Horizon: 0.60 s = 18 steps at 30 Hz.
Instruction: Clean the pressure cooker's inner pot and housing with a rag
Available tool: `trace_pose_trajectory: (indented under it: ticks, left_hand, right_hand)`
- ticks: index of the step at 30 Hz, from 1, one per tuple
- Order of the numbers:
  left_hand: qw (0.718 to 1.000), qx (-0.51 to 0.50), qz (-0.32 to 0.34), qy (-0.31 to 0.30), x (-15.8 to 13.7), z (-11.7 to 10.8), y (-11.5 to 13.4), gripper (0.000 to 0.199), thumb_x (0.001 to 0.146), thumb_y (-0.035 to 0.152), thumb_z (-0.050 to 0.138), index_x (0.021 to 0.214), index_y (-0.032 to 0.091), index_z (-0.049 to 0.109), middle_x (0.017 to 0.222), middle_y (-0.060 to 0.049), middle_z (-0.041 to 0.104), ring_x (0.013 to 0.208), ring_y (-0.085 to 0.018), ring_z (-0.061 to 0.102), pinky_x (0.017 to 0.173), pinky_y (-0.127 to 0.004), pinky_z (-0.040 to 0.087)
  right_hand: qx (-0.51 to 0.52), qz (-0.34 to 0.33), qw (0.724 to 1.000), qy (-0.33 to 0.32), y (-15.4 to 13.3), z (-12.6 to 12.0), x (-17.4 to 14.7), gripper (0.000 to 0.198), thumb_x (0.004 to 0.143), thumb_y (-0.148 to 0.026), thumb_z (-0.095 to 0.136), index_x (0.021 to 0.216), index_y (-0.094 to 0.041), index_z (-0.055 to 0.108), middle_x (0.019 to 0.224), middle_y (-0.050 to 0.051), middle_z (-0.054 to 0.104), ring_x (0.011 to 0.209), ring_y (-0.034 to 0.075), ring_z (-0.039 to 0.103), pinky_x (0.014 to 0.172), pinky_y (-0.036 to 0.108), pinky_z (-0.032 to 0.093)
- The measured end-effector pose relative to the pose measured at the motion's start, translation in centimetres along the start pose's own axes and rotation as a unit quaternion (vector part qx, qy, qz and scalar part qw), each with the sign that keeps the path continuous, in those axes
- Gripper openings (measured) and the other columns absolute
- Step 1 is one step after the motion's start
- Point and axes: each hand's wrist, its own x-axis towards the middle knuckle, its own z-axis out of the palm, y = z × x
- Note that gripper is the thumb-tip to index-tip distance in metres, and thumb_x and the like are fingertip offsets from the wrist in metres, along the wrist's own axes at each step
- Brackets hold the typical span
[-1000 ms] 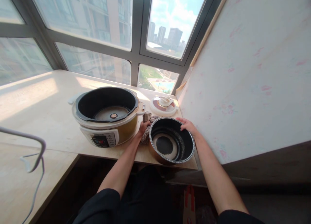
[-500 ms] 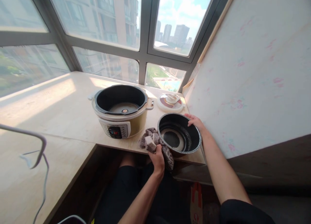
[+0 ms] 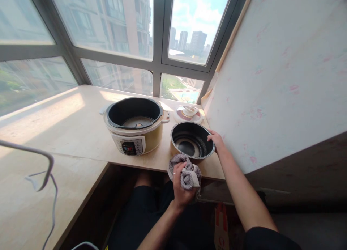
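Observation:
A black-lined inner pot (image 3: 187, 147) rests near the front edge of the wooden counter, its mouth tilted toward me. My right hand (image 3: 216, 139) grips its right rim, thumb over the edge and fingers on the outside. Bunched in my left hand (image 3: 181, 186) is a grey-brown cloth (image 3: 187, 172), held just in front of the pot's near side; whether it touches the pot I cannot tell. To the left stands an electric pressure cooker (image 3: 153, 138) with its lid off and a dark, hollow inside. Its control panel faces me.
A white and brown lid (image 3: 189, 113) lies behind the pot, by the window. The papered wall (image 3: 284, 80) rises close on the right. At the left, a grey cable (image 3: 54, 210) hangs over the wooden counter (image 3: 67, 134). A paper bag (image 3: 221, 228) stands below.
My left hand has gathered the cloth and turned it over in front of the pot. The pot has shifted slightly left and away, with my right hand still on its rim.

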Motion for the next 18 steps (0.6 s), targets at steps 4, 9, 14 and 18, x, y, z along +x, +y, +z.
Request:
trace_pose_trajectory:
  ticks: [4, 9, 14, 18]
  left_hand:
    - [0.999, 0.007, -0.049, 0.012, 1.0, -2.1, -0.3, 0.055, 0.07, 0.018, 0.065, 0.125, 0.019, 0.064, 0.119, -0.012, 0.068, 0.113, -0.031, 0.067, 0.101, -0.051, 0.053]
    - [0.987, 0.003, -0.145, 0.067, 1.3, -4.1, -1.2, 0.056, 0.07, 0.019, 0.065, 0.125, 0.019, 0.063, 0.121, -0.011, 0.068, 0.112, -0.03, 0.067, 0.103, -0.049, 0.052]
    - [0.984, 0.003, -0.162, 0.079, 1.6, -4.6, -1.1, 0.056, 0.07, 0.018, 0.066, 0.126, 0.018, 0.063, 0.121, -0.012, 0.068, 0.111, -0.028, 0.068, 0.104, -0.048, 0.052]
    - [0.987, 0.003, -0.152, 0.054, 1.9, -4.8, -0.4, 0.057, 0.07, 0.016, 0.065, 0.127, 0.019, 0.063, 0.122, -0.012, 0.068, 0.112, -0.03, 0.067, 0.105, -0.051, 0.051]
  right_hand:
    - [0.023, -0.018, 0.998, 0.048, 0.2, 0.1, -0.6, 0.059, 0.041, -0.019, 0.055, 0.097, -0.016, 0.074, 0.061, -0.006, 0.066, 0.058, 0.016, 0.056, 0.048, 0.025, 0.04]
    - [0.036, -0.024, 0.994, 0.098, 0.1, -0.3, -0.8, 0.055, 0.041, -0.019, 0.057, 0.093, -0.015, 0.074, 0.06, -0.005, 0.066, 0.058, 0.017, 0.056, 0.049, 0.025, 0.042]
    - [0.042, -0.027, 0.99, 0.131, 0.4, -0.1, -1.2, 0.048, 0.044, -0.023, 0.062, 0.091, -0.016, 0.071, 0.063, -0.004, 0.067, 0.059, 0.016, 0.057, 0.053, 0.027, 0.045]
    - [0.044, -0.032, 0.989, 0.141, 0.5, 0.1, -2.5, 0.044, 0.051, -0.031, 0.067, 0.093, -0.018, 0.069, 0.073, -0.001, 0.069, 0.069, 0.018, 0.063, 0.061, 0.029, 0.052]
